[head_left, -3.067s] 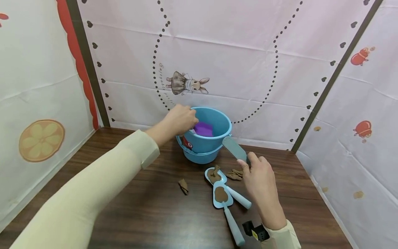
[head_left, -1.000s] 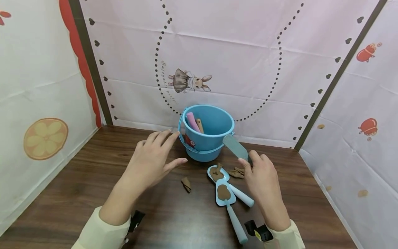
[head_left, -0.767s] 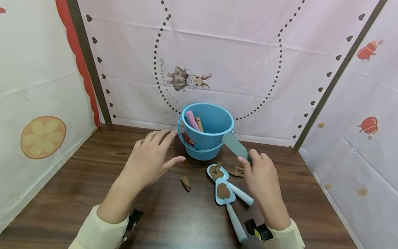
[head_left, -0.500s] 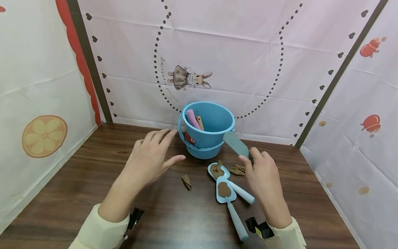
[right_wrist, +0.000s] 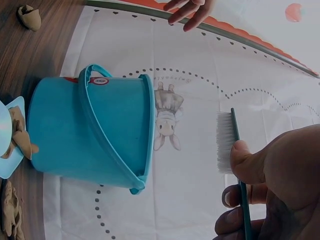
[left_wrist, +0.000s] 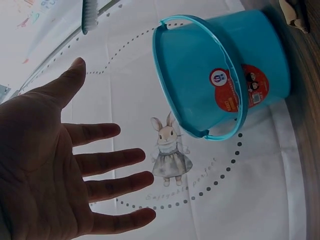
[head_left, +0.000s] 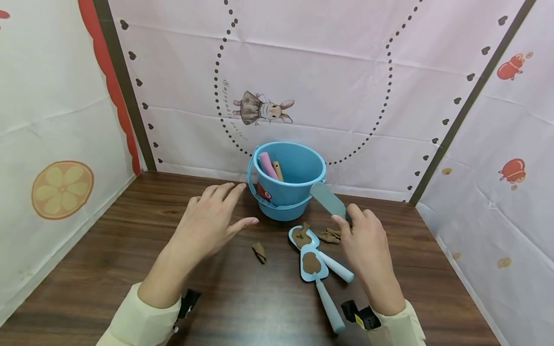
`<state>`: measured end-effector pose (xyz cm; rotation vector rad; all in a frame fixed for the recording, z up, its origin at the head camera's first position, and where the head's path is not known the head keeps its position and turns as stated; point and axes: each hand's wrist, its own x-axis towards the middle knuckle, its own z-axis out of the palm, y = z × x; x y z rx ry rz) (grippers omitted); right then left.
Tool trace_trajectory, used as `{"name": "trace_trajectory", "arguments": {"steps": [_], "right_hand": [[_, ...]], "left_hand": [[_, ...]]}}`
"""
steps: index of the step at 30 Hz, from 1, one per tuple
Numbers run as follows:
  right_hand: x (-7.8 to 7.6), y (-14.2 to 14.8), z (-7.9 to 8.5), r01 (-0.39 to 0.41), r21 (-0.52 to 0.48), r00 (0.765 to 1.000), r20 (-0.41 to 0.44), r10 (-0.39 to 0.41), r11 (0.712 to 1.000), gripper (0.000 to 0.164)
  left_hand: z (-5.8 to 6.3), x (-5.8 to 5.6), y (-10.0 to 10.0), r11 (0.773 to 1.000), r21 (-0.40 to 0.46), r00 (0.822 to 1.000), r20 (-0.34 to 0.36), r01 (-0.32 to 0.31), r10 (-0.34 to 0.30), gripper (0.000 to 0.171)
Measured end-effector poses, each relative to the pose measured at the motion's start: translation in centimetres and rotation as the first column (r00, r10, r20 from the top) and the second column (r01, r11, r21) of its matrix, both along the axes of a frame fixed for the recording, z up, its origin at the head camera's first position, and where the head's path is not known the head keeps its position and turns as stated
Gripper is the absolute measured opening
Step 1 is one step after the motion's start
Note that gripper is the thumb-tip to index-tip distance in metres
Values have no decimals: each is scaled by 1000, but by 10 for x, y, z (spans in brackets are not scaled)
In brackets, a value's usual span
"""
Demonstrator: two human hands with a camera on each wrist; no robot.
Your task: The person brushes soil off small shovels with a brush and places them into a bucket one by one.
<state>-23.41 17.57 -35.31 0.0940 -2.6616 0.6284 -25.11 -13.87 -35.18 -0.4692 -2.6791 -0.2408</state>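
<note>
Bristle brush (head_left: 327, 199), teal-backed and white-bristled, held in a narrow pinch by the right grip (head_left: 365, 245), at 4 o'clock from a blue bucket (head_left: 294, 194) in the head view. Left grip (head_left: 207, 218) at 8 o'clock, spread wide, holding nothing. Leaning inside the bucket, pink handle (head_left: 268, 166) and tan handle (head_left: 278, 171). At 5 o'clock, overlapping on the counter (head_left: 242, 298), two pale-blue shovels (head_left: 323, 292).

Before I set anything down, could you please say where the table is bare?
Bare table lies between the left hand and left wall, between the right hand and right wall, and in front between the left sleeve and nearer scoop. It's crowded around the bucket, farther scoop and brown pieces.
</note>
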Motion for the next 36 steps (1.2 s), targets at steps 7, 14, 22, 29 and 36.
{"name": "trace_trajectory", "arguments": {"steps": [7,14,22,29,36], "right_hand": [[2,1,-1,3,-8,1000,-6,-3,1000,29],[3,2,-2,-1,-9,1000,-9,1,1000,29],[3,3,-1,-23,-3,999,-37,23,1000,30],[5,5,3,-26,-9,999,-44,26,1000,32],[8,5,5,-20,-20,1000,-17,20,1000,33]], "left_hand": [[-1,3,1,1000,-2,1000,18,-13,13,82],[-7,4,9,998,-26,999,14,-52,53,85],[-43,5,62,996,-3,986,147,-84,84,69],[-72,13,135,987,-158,940,335,-8,62,69],[-95,30,200,951,-289,861,507,113,52,65]]}}
